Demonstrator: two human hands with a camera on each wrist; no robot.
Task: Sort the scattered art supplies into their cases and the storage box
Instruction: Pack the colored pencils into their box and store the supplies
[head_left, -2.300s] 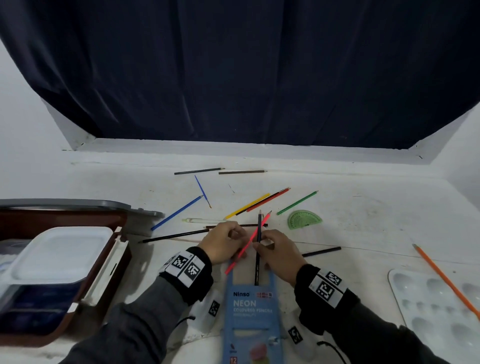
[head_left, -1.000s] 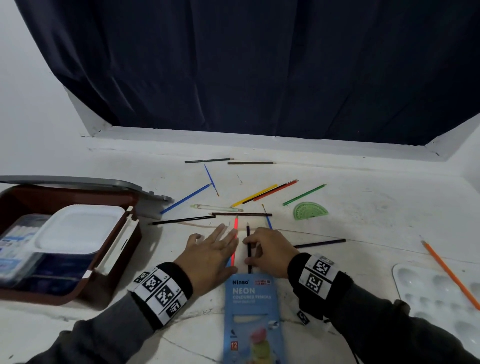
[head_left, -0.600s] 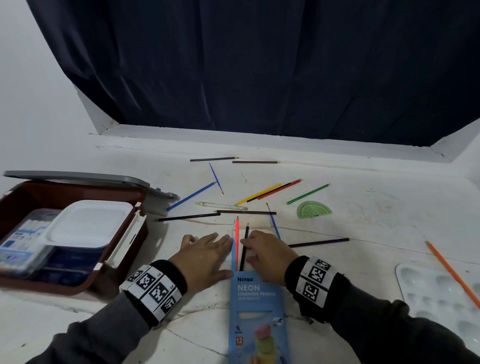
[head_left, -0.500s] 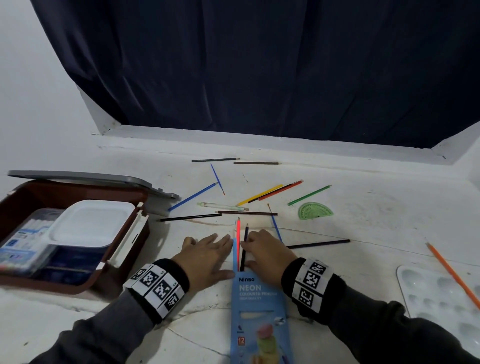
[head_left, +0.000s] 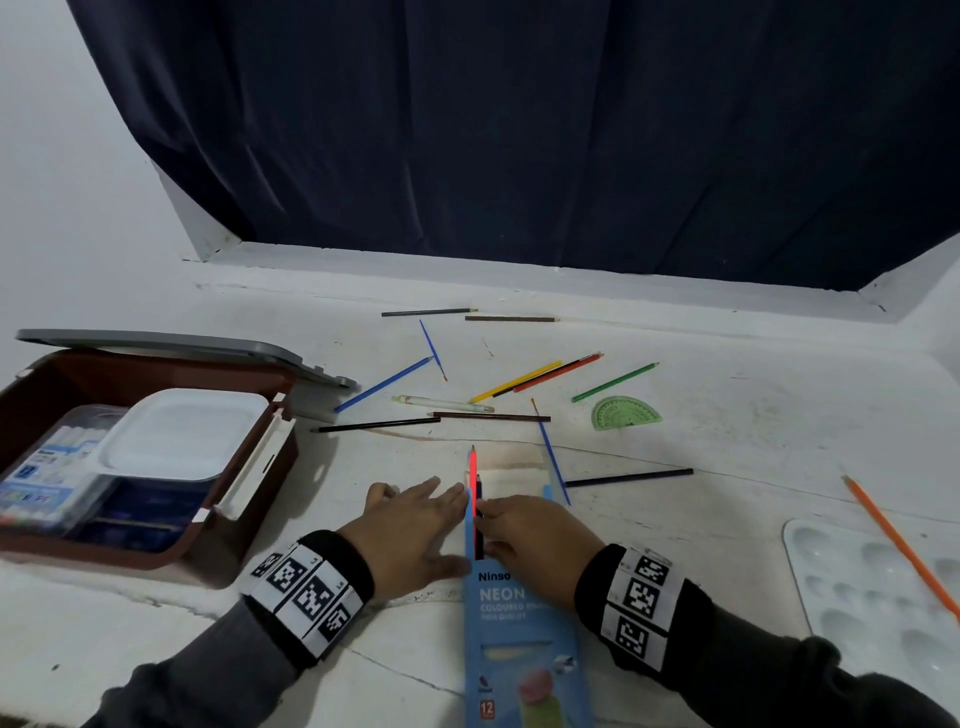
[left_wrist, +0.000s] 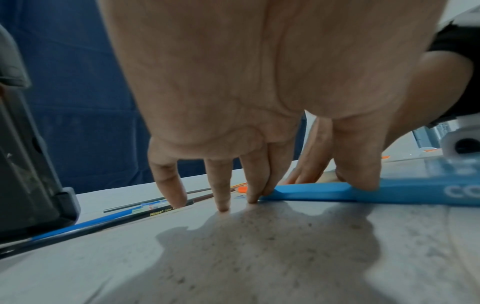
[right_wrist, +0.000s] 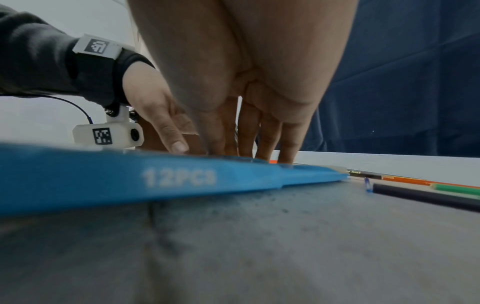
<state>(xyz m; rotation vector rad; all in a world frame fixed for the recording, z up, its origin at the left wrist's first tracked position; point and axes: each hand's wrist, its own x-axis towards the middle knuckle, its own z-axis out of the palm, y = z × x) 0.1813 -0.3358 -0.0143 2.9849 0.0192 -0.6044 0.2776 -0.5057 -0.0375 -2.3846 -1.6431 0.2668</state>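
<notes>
Right hand sits at the open mouth of the blue pencil box, fingers curled down over the black pencil, which is partway into the box; looks like the fingertips are pinching or nudging it, though the wrist view doesn't show the contact clearly. Left hand is flat and spread on the table, fingers straight, thumb pressing the box's left edge to keep it from sliding, not gripping anything. The neon red pencil lies right between the two hands, also partly in the box with its tip sticking out toward the far side. Farther out there's a scatter of loose ones: a blue pencil, yellow pencil, green pencil, a green protractor, an orange pencil lying over the white palette at the right, and the brown storage box open at the left. My guess is the pencils are light, stiff and roll easily, so pinch them mid-shaft and slide them in lengthwise. The box is thin card, so it'll squash or skate around if it's not held at the edges.
</notes>
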